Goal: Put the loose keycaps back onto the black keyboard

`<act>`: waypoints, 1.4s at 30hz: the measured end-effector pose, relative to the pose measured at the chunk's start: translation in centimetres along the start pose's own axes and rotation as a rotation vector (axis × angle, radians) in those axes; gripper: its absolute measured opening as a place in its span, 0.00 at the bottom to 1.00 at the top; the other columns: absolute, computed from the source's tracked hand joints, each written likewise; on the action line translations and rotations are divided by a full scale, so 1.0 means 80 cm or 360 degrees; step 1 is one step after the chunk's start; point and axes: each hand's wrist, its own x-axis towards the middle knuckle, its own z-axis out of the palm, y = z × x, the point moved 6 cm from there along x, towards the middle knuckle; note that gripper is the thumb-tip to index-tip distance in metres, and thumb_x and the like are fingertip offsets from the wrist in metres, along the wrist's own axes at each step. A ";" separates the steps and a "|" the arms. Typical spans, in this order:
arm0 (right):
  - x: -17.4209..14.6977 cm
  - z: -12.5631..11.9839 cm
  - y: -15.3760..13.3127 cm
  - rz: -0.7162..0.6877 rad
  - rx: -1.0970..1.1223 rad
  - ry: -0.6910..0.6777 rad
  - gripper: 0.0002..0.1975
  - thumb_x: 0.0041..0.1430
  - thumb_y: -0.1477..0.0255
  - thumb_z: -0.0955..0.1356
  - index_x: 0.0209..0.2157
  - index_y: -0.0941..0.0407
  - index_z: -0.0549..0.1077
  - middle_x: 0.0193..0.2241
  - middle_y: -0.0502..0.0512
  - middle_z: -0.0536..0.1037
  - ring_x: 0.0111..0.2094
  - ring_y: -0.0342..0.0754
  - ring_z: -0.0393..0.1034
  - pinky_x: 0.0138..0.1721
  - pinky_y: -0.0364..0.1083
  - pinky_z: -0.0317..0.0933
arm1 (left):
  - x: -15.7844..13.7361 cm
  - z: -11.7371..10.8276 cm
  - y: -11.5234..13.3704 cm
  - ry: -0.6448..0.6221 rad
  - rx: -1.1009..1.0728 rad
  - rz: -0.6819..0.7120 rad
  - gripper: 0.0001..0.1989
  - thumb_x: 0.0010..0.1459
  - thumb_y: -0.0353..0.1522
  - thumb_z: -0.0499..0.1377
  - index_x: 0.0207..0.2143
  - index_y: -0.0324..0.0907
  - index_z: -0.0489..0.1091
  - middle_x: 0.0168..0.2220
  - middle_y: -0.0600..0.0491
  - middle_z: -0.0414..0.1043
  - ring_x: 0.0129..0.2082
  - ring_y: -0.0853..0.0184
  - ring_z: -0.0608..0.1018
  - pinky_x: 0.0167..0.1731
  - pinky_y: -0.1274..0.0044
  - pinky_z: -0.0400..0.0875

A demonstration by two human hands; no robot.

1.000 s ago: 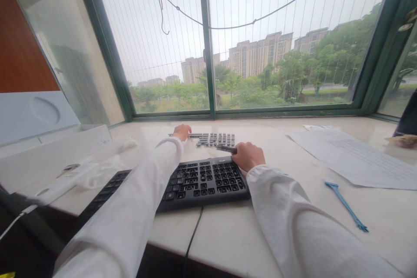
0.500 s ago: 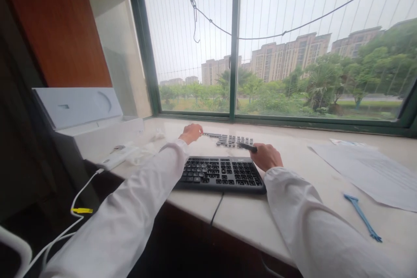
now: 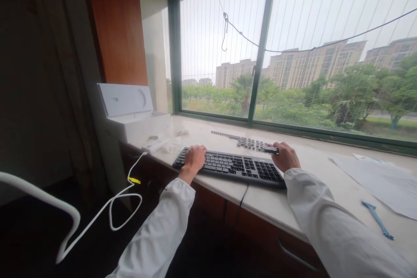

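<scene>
A black keyboard (image 3: pixel 234 167) lies on the pale stone sill (image 3: pixel 260 204) under a big window. My left hand (image 3: pixel 194 159) rests with curled fingers on the keyboard's left end. My right hand (image 3: pixel 286 156) sits at the keyboard's far right corner and grips a short dark bar-shaped object (image 3: pixel 271 149). Behind the keyboard, rows of loose dark keycaps (image 3: pixel 250 143) are laid out on the sill. Both arms wear white sleeves.
An open white box (image 3: pixel 130 113) stands at the sill's left end, with a white cable (image 3: pixel 110 200) hanging from a small white device (image 3: pixel 156 145) beside it. Printed paper sheets (image 3: pixel 381 180) and a blue plastic tool (image 3: pixel 378 219) lie at the right. The keyboard's cord (image 3: pixel 239 202) drops over the front edge.
My left hand came back from the loose keycaps onto the keyboard's left end. The view swung left, so the box, the wall and the hanging cable show more. My right hand keeps its grip.
</scene>
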 end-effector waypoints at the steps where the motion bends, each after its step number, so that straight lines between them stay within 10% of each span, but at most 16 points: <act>1: -0.001 -0.001 -0.001 -0.0003 0.0028 0.0009 0.13 0.62 0.70 0.61 0.37 0.56 0.76 0.36 0.60 0.74 0.36 0.50 0.69 0.40 0.46 0.57 | -0.003 0.002 -0.001 0.0020 -0.0009 0.0020 0.18 0.67 0.36 0.47 0.43 0.46 0.76 0.44 0.46 0.77 0.46 0.61 0.75 0.45 0.74 0.68; 9: 0.009 -0.016 -0.033 0.0237 0.0586 0.0054 0.15 0.60 0.63 0.62 0.31 0.58 0.74 0.35 0.59 0.77 0.36 0.50 0.70 0.41 0.46 0.59 | -0.008 0.006 0.005 0.0007 -0.0079 0.0205 0.20 0.67 0.36 0.45 0.45 0.45 0.77 0.48 0.46 0.74 0.48 0.60 0.71 0.51 0.69 0.64; 14: 0.023 0.014 -0.127 0.0395 0.1623 -0.0177 0.27 0.54 0.46 0.65 0.36 0.58 0.72 0.18 0.46 0.66 0.19 0.42 0.59 0.23 0.42 0.54 | -0.008 0.007 0.004 -0.0041 -0.0125 0.0253 0.19 0.63 0.29 0.47 0.45 0.48 0.78 0.48 0.47 0.74 0.49 0.58 0.70 0.51 0.67 0.63; 19: 0.039 0.070 -0.234 0.0575 0.2417 -0.0543 0.27 0.50 0.45 0.67 0.22 0.53 0.57 0.14 0.37 0.48 0.14 0.36 0.40 0.15 0.39 0.39 | -0.009 0.005 0.005 -0.0039 -0.0129 0.0272 0.21 0.61 0.26 0.48 0.44 0.50 0.78 0.47 0.47 0.74 0.48 0.59 0.70 0.50 0.67 0.64; 22: 0.045 0.100 -0.263 0.0866 0.2712 -0.0410 0.28 0.56 0.50 0.66 0.21 0.51 0.45 0.12 0.37 0.44 0.13 0.36 0.36 0.13 0.39 0.36 | -0.010 0.004 0.005 -0.0046 -0.0130 0.0289 0.21 0.59 0.24 0.49 0.44 0.50 0.78 0.47 0.47 0.74 0.48 0.59 0.70 0.50 0.68 0.64; 28: 0.038 0.147 -0.271 0.1346 0.2942 -0.0280 0.22 0.58 0.69 0.64 0.21 0.52 0.44 0.09 0.38 0.45 0.10 0.36 0.37 0.10 0.39 0.35 | -0.012 0.004 0.004 -0.0034 -0.0157 0.0311 0.21 0.60 0.23 0.48 0.45 0.48 0.77 0.46 0.49 0.74 0.48 0.60 0.69 0.51 0.69 0.63; 42: 0.031 0.156 -0.287 0.1341 0.2799 -0.0444 0.21 0.60 0.72 0.63 0.20 0.51 0.46 0.08 0.38 0.46 0.09 0.35 0.38 0.09 0.38 0.34 | -0.008 0.007 0.000 -0.0103 -0.0227 0.0197 0.22 0.61 0.23 0.48 0.45 0.50 0.77 0.47 0.50 0.75 0.49 0.59 0.69 0.51 0.67 0.61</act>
